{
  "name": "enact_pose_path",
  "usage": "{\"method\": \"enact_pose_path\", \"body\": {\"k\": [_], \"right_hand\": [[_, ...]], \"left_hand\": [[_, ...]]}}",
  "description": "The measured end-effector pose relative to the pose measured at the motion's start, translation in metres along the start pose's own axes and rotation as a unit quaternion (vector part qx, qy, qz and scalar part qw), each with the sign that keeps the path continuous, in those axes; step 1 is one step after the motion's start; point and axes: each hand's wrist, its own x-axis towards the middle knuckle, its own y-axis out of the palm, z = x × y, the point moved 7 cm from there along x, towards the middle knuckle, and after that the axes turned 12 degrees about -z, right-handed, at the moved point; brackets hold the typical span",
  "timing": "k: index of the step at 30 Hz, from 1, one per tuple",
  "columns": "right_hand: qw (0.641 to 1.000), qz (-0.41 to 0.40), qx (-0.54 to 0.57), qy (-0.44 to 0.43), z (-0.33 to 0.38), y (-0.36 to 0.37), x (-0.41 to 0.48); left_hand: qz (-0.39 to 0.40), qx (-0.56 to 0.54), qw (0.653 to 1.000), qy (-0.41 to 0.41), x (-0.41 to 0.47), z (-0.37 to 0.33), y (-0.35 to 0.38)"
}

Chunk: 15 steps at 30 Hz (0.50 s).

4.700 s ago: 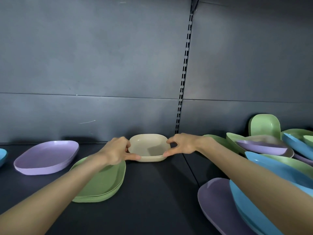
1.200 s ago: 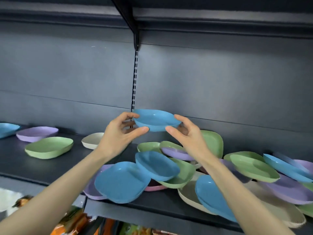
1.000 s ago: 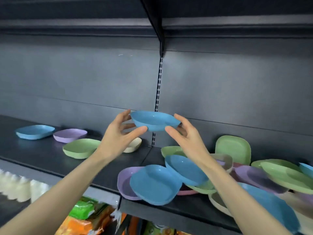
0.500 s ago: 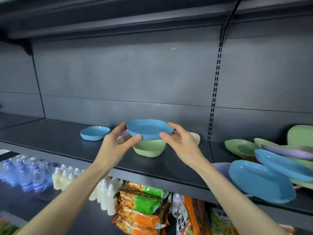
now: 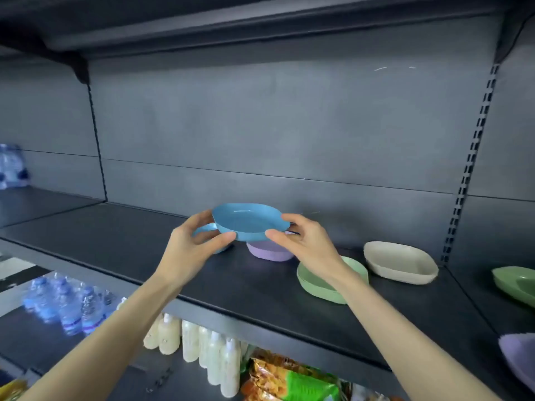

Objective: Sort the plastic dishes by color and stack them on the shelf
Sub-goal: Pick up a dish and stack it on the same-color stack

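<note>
Two hands hold one blue dish above shelf: your left hand pinches left rim, right hand pinches right rim. Behind left hand, second blue dish. One purple dish beneath, another purple dish far right. One green stack, one lone green dish, one beige dish.

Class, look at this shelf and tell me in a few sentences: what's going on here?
A person holds a blue dish above the shelf, left hand and right hand pinching opposite rims. On the shelf sit a second blue dish, partly hidden, a purple dish, green dishes and a cream dish. The held dish is not yet set down.
</note>
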Motion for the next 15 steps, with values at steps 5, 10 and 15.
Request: {"method": "enact_pose_path", "body": {"k": [5,10,15], "right_hand": [[0.998,0.032,-0.047,0.003,-0.007,0.062,0.046],[0.997,0.051,-0.053,0.013,-0.019,0.112,0.078],[0.992,0.058,-0.116,0.012,-0.031,0.145,0.095]], "left_hand": [[-0.001,0.027,0.999,-0.022,0.056,0.046,-0.029],[0.030,0.048,0.998,-0.040,0.094,0.086,-0.042],[0.098,0.051,0.993,-0.049,0.130,0.120,-0.048]]}}
